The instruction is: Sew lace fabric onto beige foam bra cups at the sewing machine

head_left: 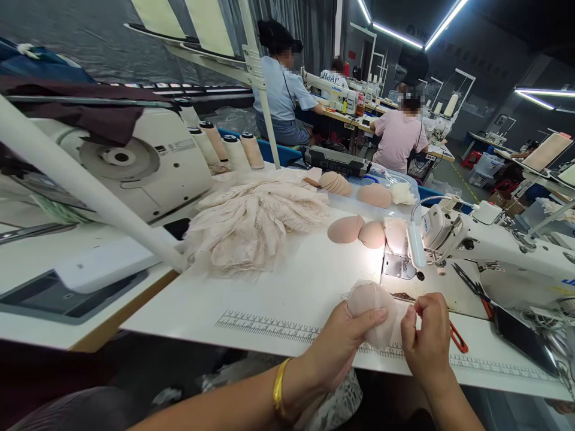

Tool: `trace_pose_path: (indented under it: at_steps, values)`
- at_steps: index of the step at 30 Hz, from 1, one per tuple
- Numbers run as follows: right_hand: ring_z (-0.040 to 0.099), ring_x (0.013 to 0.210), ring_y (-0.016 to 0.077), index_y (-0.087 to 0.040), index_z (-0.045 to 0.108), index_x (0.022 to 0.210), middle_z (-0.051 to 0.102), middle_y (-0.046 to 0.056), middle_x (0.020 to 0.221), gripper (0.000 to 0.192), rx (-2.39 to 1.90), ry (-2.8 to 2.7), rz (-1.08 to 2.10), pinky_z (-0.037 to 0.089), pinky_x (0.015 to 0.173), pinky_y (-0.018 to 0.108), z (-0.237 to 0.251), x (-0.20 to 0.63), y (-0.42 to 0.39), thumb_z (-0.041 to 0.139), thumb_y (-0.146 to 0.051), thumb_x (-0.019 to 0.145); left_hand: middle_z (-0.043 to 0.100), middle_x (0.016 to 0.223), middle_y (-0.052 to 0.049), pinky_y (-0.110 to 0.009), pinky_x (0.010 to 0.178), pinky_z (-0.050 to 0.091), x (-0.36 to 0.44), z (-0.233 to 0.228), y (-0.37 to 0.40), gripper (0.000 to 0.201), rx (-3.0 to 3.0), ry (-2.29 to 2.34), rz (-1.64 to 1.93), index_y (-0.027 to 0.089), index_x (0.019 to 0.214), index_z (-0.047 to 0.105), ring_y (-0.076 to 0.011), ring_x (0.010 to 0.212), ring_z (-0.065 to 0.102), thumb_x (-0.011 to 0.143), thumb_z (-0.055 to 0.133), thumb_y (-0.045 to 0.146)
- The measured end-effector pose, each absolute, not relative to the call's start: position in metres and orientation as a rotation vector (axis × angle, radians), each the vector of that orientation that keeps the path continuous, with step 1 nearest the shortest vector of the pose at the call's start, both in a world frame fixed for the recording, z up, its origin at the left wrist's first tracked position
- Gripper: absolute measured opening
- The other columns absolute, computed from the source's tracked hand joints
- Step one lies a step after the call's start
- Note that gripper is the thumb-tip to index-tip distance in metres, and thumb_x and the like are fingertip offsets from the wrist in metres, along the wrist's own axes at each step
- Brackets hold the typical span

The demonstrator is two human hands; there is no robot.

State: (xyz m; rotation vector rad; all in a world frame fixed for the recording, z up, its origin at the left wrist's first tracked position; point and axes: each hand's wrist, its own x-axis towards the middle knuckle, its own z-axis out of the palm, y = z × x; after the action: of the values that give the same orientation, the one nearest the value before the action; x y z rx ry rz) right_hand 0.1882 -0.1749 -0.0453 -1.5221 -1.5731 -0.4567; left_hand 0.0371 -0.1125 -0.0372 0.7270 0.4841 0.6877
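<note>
My left hand (335, 347) grips a beige padded bra cup (372, 305) with lace over it, just above the near edge of the white sewing table (291, 287). Beside it, my right hand (426, 341) pinches the cup's right edge between thumb and fingers. A gold bangle (279, 389) circles my left wrist. Two more beige cups (357, 230) lie further back on the table. A heap of cream lace pieces (256, 224) sits to their left. The sewing machine (494, 239) stands at the right, its lamp lit over the needle plate (398, 266).
Scissors with orange handles (458, 338) lie right of my hands. A clear tray (381, 194) holds more cups at the back. Thread cones (233, 146) stand by a second machine (121, 161) at left. Two people sit sewing at tables (354, 123) behind.
</note>
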Motion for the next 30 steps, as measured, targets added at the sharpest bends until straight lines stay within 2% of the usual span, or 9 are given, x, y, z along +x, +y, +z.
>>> trace_pose_path:
  at_steps: [2,4,7,9,12,16,20,25,30]
  values:
    - [0.047,0.084,0.0225,-0.024,0.043,0.095,0.045,0.004,0.089,0.015,-1.505,-1.595,-0.416,0.042,0.073,0.038,-0.041,0.186,-0.179,0.044,-0.009,0.096,0.071,0.087,-0.005,-0.027,0.077,0.051,0.038,-0.038,-0.111,0.034,0.711,0.484,0.667,0.015,0.093,0.073,-0.0177,0.083,0.062,0.074,0.086,0.040]
    - [0.052,0.091,0.0228,-0.024,0.043,0.098,0.050,0.006,0.096,0.014,-1.473,-1.683,-0.223,0.046,0.077,0.038,-0.036,0.186,-0.185,0.042,-0.010,0.098,0.070,0.084,-0.004,-0.027,0.074,0.051,0.038,-0.038,-0.109,0.034,0.707,0.466,0.628,0.015,0.092,0.073,-0.0168,0.079,0.062,0.073,0.086,0.040]
    - [0.054,0.074,0.0168,-0.024,0.043,0.099,0.053,0.001,0.087,0.014,-1.401,-1.920,0.079,0.045,0.065,0.030,-0.029,0.194,-0.187,0.038,-0.011,0.100,0.070,0.085,-0.005,-0.027,0.071,0.051,0.037,-0.041,-0.108,0.037,0.756,0.405,0.552,0.014,0.095,0.074,-0.0167,0.076,0.062,0.073,0.086,0.042]
    - [0.048,0.064,0.0155,-0.025,0.042,0.095,0.048,-0.002,0.078,0.015,-1.408,-2.022,0.008,0.040,0.058,0.028,-0.027,0.206,-0.184,0.038,-0.011,0.101,0.070,0.087,-0.005,-0.023,0.065,0.048,0.036,-0.045,-0.108,0.042,0.818,0.409,0.531,0.015,0.102,0.074,-0.0153,0.075,0.061,0.073,0.087,0.043]
    - [0.043,0.064,0.0167,-0.025,0.040,0.091,0.045,-0.002,0.076,0.018,-1.453,-2.063,-0.214,0.036,0.059,0.029,-0.027,0.220,-0.175,0.038,-0.011,0.100,0.069,0.088,-0.003,-0.020,0.057,0.042,0.035,-0.048,-0.108,0.048,0.861,0.499,0.522,0.017,0.109,0.072,-0.0132,0.072,0.059,0.073,0.087,0.043]
    - [0.041,0.065,0.0162,-0.024,0.040,0.093,0.043,-0.002,0.077,0.017,-1.401,-2.023,-0.281,0.036,0.060,0.028,-0.029,0.217,-0.169,0.039,-0.008,0.099,0.071,0.098,-0.007,-0.026,0.070,0.049,0.036,-0.042,-0.109,0.052,0.795,0.473,0.453,0.017,0.112,0.071,-0.0200,0.087,0.064,0.071,0.089,0.044]
    - [0.038,0.066,0.0167,-0.023,0.039,0.094,0.040,-0.002,0.078,0.020,-1.354,-1.980,-0.385,0.034,0.060,0.029,-0.032,0.208,-0.168,0.041,-0.004,0.097,0.073,0.098,-0.008,-0.031,0.084,0.051,0.039,-0.034,-0.109,0.049,0.775,0.417,0.446,0.015,0.105,0.075,-0.0233,0.097,0.064,0.064,0.094,0.033]
    - [0.036,0.067,0.0191,-0.024,0.041,0.090,0.040,-0.001,0.073,0.025,-1.354,-2.143,-0.584,0.031,0.061,0.032,-0.039,0.217,-0.164,0.039,0.001,0.093,0.073,0.095,-0.006,-0.031,0.079,0.052,0.037,-0.037,-0.108,0.050,0.728,0.478,0.406,0.017,0.110,0.075,-0.0214,0.090,0.065,0.063,0.092,0.026]
    - [0.037,0.065,0.0189,-0.025,0.041,0.084,0.043,-0.002,0.070,0.027,-1.416,-2.161,-0.615,0.031,0.060,0.031,-0.041,0.243,-0.154,0.038,-0.001,0.096,0.071,0.089,-0.005,-0.029,0.074,0.052,0.026,-0.031,-0.117,0.048,0.725,0.369,0.283,0.017,0.108,0.076,-0.0200,0.083,0.064,0.062,0.091,0.021]
